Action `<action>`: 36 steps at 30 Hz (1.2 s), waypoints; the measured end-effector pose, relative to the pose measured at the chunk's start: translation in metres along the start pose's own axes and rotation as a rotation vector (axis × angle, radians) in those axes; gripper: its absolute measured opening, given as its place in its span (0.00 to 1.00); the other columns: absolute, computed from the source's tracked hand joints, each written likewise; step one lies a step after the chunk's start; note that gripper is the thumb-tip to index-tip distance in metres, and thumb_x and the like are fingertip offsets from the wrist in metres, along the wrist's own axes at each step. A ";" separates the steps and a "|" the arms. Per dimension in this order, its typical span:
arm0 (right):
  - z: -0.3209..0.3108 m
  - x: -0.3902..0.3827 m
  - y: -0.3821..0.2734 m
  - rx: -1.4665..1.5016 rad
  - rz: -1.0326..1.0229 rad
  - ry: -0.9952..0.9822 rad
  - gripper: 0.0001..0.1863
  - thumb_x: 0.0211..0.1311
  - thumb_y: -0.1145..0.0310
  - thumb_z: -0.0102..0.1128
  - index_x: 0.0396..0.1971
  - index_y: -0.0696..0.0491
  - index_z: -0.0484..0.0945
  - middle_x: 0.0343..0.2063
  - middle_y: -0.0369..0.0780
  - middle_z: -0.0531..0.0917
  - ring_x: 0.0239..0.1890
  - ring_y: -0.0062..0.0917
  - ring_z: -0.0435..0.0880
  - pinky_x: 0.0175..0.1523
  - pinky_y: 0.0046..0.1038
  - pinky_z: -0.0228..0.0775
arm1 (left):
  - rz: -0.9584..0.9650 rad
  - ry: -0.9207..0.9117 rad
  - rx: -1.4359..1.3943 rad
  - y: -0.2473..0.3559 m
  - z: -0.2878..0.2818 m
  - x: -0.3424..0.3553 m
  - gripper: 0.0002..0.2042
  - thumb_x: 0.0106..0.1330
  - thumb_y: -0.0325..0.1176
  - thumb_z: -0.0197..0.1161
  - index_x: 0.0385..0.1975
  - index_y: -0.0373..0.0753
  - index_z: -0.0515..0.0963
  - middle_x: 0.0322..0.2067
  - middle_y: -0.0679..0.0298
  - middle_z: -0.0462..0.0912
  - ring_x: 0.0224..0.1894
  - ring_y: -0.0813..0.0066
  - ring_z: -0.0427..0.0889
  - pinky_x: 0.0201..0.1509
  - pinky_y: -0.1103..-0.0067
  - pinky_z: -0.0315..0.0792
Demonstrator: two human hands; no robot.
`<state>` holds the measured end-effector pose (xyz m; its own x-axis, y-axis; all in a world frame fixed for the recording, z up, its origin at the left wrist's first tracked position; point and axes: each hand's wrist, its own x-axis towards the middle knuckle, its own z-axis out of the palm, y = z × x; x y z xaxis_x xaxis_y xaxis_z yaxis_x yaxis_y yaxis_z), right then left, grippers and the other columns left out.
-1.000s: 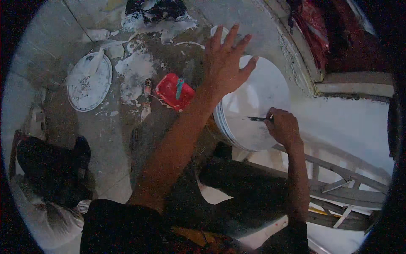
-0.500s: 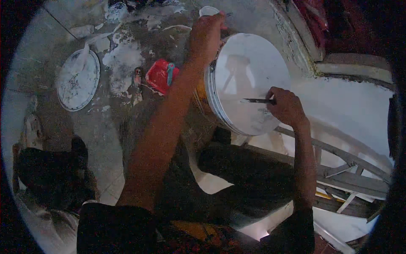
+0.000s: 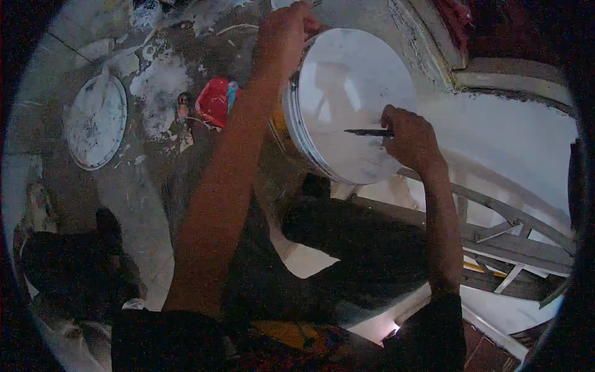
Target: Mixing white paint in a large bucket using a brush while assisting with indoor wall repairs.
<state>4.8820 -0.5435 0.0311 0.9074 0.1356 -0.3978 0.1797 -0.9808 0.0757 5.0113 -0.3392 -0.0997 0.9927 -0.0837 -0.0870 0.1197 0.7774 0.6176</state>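
A large bucket [image 3: 280, 127] with a yellowish side is tipped so that its round white lid [image 3: 365, 80] faces me. In my right hand [image 3: 412, 136] is a thin dark knife-like tool [image 3: 365, 132], its pointed tip lying over the lower middle of the lid. Faint grey smudges mark the lid near those fingers. My left hand [image 3: 288, 23] reaches to the bucket's far upper edge, with bent fingers that look closed on the rim; part of its grip is hidden. Just beyond it, a small white round thing [image 3: 282, 4] is cut off by the view's edge.
On the stained floor at left lies a white round lid [image 3: 96, 127] with residue. A red tray [image 3: 213, 102] holding a teal-handled item [image 3: 232, 93] sits beside my left forearm. To the right are a grey frame [image 3: 496, 242] and a white panel [image 3: 514, 136].
The whole scene has shifted up and left in view. My right hand keeps the dark tool over the lid, and my left hand stays at the bucket's far edge.
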 end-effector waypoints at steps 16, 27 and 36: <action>0.001 0.005 -0.002 0.084 -0.211 0.101 0.10 0.35 0.77 0.64 0.21 0.55 0.72 0.24 0.41 0.78 0.30 0.35 0.78 0.39 0.34 0.69 | -0.042 0.189 0.252 0.022 0.024 -0.009 0.14 0.60 0.43 0.56 0.30 0.36 0.76 0.23 0.63 0.79 0.24 0.73 0.75 0.30 0.77 0.68; -0.008 0.014 -0.002 0.020 -0.044 0.053 0.09 0.45 0.69 0.65 0.24 0.53 0.73 0.24 0.41 0.80 0.31 0.33 0.80 0.38 0.33 0.70 | -0.109 0.174 0.448 0.018 -0.010 0.008 0.16 0.56 0.47 0.59 0.28 0.37 0.78 0.24 0.63 0.80 0.23 0.73 0.76 0.26 0.76 0.69; -0.010 0.014 -0.002 -0.059 -0.099 0.000 0.10 0.44 0.63 0.63 0.24 0.52 0.74 0.24 0.44 0.80 0.32 0.39 0.80 0.37 0.39 0.72 | -0.010 -0.057 0.218 0.005 -0.036 0.025 0.14 0.55 0.45 0.59 0.28 0.38 0.79 0.22 0.62 0.80 0.19 0.73 0.75 0.23 0.77 0.69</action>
<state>4.8978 -0.5385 0.0346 0.8840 0.2310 -0.4063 0.2902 -0.9528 0.0897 5.0360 -0.3148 -0.1264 0.9900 -0.1305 -0.0530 0.1236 0.6241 0.7715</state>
